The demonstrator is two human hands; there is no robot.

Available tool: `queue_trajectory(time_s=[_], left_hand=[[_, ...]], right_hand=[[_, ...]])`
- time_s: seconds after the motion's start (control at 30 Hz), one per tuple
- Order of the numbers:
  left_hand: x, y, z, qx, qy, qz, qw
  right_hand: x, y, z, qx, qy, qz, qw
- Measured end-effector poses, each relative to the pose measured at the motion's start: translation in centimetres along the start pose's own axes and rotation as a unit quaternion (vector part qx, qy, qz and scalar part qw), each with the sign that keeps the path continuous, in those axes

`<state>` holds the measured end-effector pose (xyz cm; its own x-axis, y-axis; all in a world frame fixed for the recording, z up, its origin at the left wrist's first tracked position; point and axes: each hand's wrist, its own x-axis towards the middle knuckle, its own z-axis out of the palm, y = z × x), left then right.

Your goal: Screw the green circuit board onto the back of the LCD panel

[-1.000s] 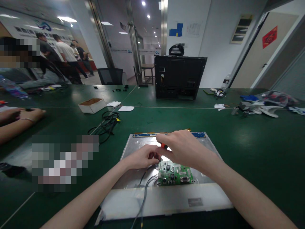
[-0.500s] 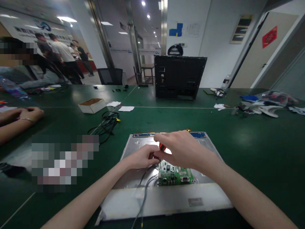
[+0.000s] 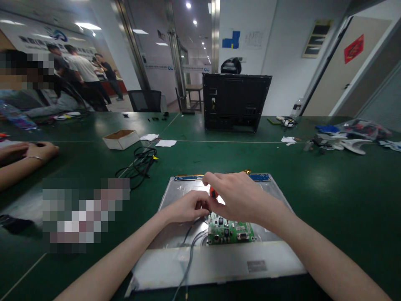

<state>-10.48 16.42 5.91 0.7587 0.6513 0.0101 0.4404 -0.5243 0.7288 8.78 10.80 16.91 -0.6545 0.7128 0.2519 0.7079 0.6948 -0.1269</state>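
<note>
A flat metal-backed display panel lies in front of me, with a green circuit board on its back and a narrow blue board along its far edge. My right hand is closed around the red and black handle of a screwdriver, above the circuit board's far left corner; its tip is hidden. Beside it my left hand has its fingers pinched near the same corner. What they grip, if anything, I cannot make out. Grey cables run from the board toward me.
A black monitor housing stands at the back. To the left are an open white box, coiled black cables and another person's hands. Plastic bags and loose parts lie at the right on the green table.
Both hands stay at the same corner of the circuit board. The screwdriver handle has turned slightly, and the right hand's fingers have shifted a little.
</note>
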Motion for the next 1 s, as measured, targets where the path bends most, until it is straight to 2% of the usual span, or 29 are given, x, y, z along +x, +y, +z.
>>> queue_trajectory(time_s=[0.2, 0.4, 0.67, 1.0], left_hand=[[0.00, -0.09, -0.16, 0.002, -0.006, 0.015, 1.000], [0.01, -0.03, -0.05, -0.018, 0.002, -0.009, 1.000], [-0.07, 0.37, 0.05, -0.021, 0.005, 0.003, 1.000], [-0.04, 0.26, -0.15, -0.034, -0.002, -0.002, 0.999]], right_hand=[[0.13, 0.13, -0.11, -0.011, -0.006, 0.016, 1.000], [0.14, 0.12, -0.08, -0.009, -0.005, 0.005, 1.000], [0.08, 0.09, -0.05, 0.007, -0.006, 0.015, 1.000], [0.23, 0.16, -0.02, -0.034, -0.004, 0.029, 0.999]])
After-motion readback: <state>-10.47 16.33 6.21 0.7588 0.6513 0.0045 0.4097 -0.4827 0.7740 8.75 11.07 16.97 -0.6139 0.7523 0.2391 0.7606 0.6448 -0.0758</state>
